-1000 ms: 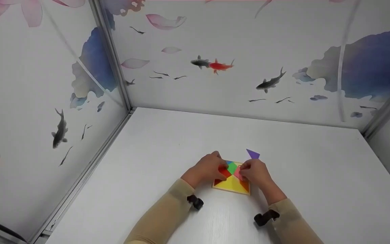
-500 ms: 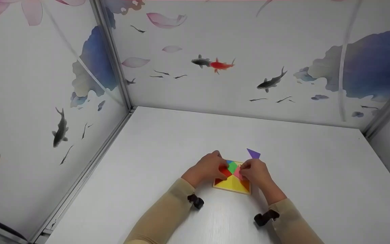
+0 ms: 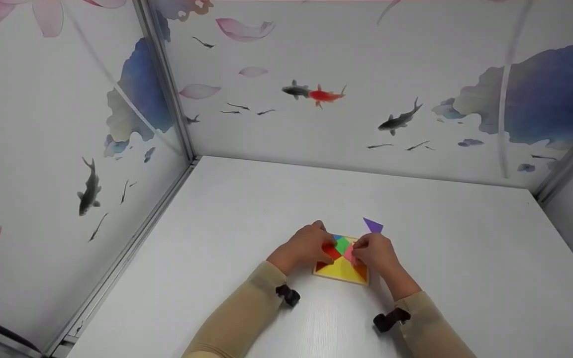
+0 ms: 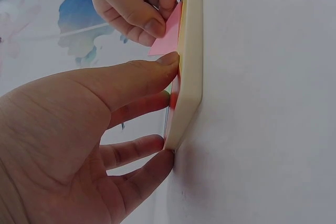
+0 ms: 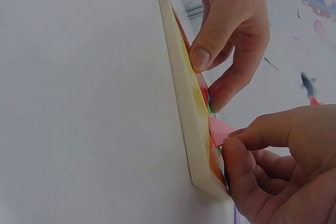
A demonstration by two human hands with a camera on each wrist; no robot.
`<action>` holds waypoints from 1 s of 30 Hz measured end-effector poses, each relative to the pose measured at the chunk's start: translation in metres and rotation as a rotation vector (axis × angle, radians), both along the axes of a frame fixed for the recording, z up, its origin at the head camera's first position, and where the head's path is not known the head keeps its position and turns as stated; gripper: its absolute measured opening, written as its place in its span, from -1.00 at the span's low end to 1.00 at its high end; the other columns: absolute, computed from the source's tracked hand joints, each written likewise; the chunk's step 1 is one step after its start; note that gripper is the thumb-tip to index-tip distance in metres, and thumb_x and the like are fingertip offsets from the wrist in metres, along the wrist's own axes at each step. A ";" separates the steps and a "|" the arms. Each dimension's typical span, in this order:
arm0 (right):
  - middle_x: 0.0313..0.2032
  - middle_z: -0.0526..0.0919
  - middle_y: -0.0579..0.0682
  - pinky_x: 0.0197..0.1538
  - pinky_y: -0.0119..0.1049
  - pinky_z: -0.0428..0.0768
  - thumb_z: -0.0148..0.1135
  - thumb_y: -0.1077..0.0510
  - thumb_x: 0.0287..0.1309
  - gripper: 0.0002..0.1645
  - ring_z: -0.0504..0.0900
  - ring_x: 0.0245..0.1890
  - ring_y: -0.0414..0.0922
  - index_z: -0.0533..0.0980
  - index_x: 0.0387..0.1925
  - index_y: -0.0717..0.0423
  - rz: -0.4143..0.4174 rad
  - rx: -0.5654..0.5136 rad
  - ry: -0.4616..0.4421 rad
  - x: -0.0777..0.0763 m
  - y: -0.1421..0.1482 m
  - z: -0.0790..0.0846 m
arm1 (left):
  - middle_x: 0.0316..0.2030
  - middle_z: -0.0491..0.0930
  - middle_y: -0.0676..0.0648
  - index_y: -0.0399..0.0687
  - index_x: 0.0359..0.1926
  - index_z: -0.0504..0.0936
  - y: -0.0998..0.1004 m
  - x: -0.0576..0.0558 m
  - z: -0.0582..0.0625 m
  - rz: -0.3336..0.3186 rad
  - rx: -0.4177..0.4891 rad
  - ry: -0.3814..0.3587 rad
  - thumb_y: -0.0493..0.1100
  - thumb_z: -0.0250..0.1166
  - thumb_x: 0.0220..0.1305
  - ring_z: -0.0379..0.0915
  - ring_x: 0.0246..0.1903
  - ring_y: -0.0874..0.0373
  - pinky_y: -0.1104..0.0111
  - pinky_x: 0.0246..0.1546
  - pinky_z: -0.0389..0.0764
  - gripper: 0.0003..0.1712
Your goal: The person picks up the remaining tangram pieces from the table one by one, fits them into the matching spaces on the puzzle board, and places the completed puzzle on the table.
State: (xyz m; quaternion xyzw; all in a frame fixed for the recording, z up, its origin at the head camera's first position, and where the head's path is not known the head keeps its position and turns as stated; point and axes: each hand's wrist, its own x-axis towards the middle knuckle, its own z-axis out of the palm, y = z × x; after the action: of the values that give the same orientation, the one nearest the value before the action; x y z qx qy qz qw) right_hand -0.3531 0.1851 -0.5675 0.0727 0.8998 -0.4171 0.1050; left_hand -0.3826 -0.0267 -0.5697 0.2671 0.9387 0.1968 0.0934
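A tangram puzzle in a shallow wooden tray (image 3: 340, 281) lies on the table. My right hand (image 3: 378, 251) pinches a pink tangram piece (image 4: 169, 34) between thumb and index finger. That piece stands tilted, its lower edge at the tray. My left hand (image 3: 306, 246) rests thumb and index fingertips on the red piece (image 5: 201, 85), with its other fingers at the tray's edge. A green piece (image 3: 341, 245), a large yellow triangle (image 3: 341, 271) and an orange piece (image 3: 362, 273) lie in the tray. Part of a blue piece (image 3: 336, 237) shows at the back.
A purple triangle (image 3: 373, 225) lies on the white table (image 3: 246, 199) just behind the tray, beyond my right hand. White panels (image 3: 316, 134) printed with fish and petals enclose the table. Black wrist cameras (image 3: 289, 296) sit on both sleeves.
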 end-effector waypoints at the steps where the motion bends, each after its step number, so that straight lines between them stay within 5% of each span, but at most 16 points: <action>1: -0.18 0.71 0.15 -0.13 -0.32 0.76 0.42 0.25 0.31 -0.85 0.67 -0.28 -0.04 0.68 -0.12 0.22 -0.001 -0.001 -0.003 0.000 0.000 0.000 | 0.04 0.49 0.04 0.21 0.24 0.76 0.000 0.000 0.000 -0.001 -0.001 0.000 0.10 0.58 0.22 0.42 0.01 0.18 0.40 0.09 0.59 -0.44; 30: -0.18 0.70 0.16 -0.14 -0.32 0.77 0.49 0.23 0.26 -0.79 0.69 -0.26 -0.02 0.66 -0.13 0.23 -0.013 0.002 -0.040 0.002 -0.001 0.005 | 0.06 0.50 0.05 0.25 0.21 0.76 0.001 0.001 -0.001 0.010 -0.009 0.002 0.11 0.57 0.24 0.43 0.03 0.16 0.35 0.15 0.60 -0.49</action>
State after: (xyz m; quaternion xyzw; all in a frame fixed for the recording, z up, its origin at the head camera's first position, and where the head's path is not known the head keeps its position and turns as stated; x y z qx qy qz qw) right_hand -0.3516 0.1843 -0.5627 0.0871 0.8974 -0.4155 0.1200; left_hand -0.3819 -0.0260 -0.5702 0.2620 0.9411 0.1926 0.0926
